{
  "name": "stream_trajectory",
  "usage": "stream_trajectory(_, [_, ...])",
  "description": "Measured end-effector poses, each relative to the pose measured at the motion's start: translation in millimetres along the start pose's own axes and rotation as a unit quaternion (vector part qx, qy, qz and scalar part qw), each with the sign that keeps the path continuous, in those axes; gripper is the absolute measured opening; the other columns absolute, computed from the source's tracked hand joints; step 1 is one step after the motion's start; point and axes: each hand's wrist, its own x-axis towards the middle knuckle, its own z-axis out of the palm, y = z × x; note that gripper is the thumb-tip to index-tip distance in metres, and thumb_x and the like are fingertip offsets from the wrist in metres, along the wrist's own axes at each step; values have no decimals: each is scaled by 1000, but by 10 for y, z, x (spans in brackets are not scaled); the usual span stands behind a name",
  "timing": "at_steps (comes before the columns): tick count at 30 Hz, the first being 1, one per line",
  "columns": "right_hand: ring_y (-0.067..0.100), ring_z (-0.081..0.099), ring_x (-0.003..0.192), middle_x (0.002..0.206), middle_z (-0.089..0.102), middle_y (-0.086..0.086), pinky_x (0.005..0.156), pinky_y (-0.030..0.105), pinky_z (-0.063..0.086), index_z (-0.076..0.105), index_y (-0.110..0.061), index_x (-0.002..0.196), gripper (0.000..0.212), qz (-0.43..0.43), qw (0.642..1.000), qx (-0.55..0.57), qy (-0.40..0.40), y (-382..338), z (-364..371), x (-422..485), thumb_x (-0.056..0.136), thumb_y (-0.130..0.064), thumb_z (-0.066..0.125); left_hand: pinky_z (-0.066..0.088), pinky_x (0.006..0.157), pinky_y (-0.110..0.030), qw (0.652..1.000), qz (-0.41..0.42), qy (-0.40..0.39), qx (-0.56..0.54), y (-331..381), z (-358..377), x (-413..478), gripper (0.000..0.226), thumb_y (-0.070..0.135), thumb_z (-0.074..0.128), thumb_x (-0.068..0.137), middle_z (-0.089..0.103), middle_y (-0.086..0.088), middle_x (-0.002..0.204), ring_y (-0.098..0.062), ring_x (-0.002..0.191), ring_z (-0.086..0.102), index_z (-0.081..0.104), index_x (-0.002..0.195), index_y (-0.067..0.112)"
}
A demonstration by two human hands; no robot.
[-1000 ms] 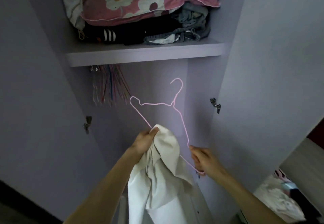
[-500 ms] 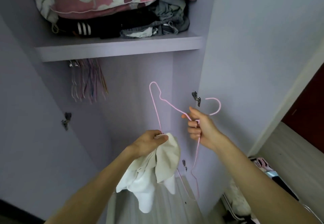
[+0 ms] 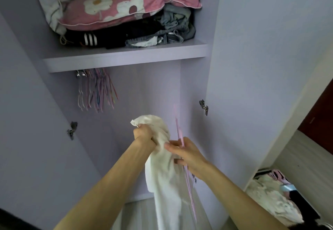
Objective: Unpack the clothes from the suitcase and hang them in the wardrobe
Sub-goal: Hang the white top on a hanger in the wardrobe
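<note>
Only the head view here, looking into the wardrobe. The left hand is clenched on a bunched-up end of a white garment, probably the collar or waist end, held high so the rest drops straight down and the opening is easy to find. The right hand is wrapped around a thin pink hanger, which is turned edge-on and sits right against the cloth. My guess is that's so one arm of the hanger can slide in. So the garment isn't on the hanger yet, let alone on the rail.

A bunch of spare hangers dangles under the shelf off to the left, so the space in front of the hands looks free for hanging. The rail itself is hidden behind the shelf edge. Up top there's a flowery pillow on a pile of dark clothes. The suitcase is down at the lower right with more clothes in it, so I'd say there's plenty left to do.
</note>
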Motion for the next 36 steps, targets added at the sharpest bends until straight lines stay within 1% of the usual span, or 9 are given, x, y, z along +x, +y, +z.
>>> stream_trajectory(6, [17,46,71,79,48,0,66,33,37,45,-9,88,40,-64,980,-96,162,-53,-70,293,64,-28,71,57,69,-36,991,41,-122,-23,122,-104,-96,22,9,47,101,65,-11,101,-27,91,67,57,119,3])
stream_trajectory(10, [20,49,60,63,52,-2,61,32,39,47,-21,70,22,-88,967,-47,233,-325,-264,476,73,-35,63,51,86,-39,984,137,-19,109,223,-423,182,15,34,66,84,62,-8,114,-27,99,61,67,94,24])
stream_trajectory(13, [25,50,61,63,54,4,63,39,47,47,-17,71,23,-89,953,-102,270,-437,-496,735,84,-34,57,46,72,-35,964,202,-36,168,298,-601,293,14,22,68,86,62,-6,86,-26,81,58,63,83,9])
stream_trajectory(17, [25,65,84,94,70,8,82,42,52,62,-12,96,41,-98,955,-113,255,-546,-558,826,67,-41,61,38,63,-32,884,302,-69,350,387,-647,335,38,43,63,92,48,2,72,-18,69,46,47,78,12])
stream_trajectory(21, [19,59,81,90,59,1,78,34,44,58,-3,108,73,-120,965,-116,201,-675,-458,726,44,-36,73,41,72,-27,890,245,-180,339,448,-669,319,58,58,76,77,51,4,90,-16,84,52,44,101,16])
stream_trajectory(26, [19,50,78,90,54,2,69,32,40,52,-7,107,55,-89,956,-209,185,-634,-539,686,53,-14,62,33,63,-23,796,195,-327,471,599,-850,294,43,42,81,80,46,2,63,-18,62,42,56,58,15])
stream_trajectory(29, [19,45,66,73,48,-2,61,30,38,47,-16,83,27,-106,947,-222,204,-609,-615,691,59,-7,55,43,70,-26,751,182,-238,588,667,-940,413,31,46,78,81,62,6,76,-16,79,58,70,78,16])
stream_trajectory(34, [28,61,78,88,64,7,74,37,51,51,-10,95,16,-98,909,-278,293,-531,-644,685,79,-9,53,46,67,-32,638,314,-11,703,727,-874,466,34,52,57,94,62,-2,83,-25,83,59,63,92,19])
stream_trajectory(36, [34,61,87,93,64,9,78,40,52,53,-10,98,16,-93,908,-267,310,-518,-596,715,82,-10,51,53,71,-36,648,335,26,684,726,-827,465,26,42,60,95,66,-7,95,-31,89,62,67,108,21])
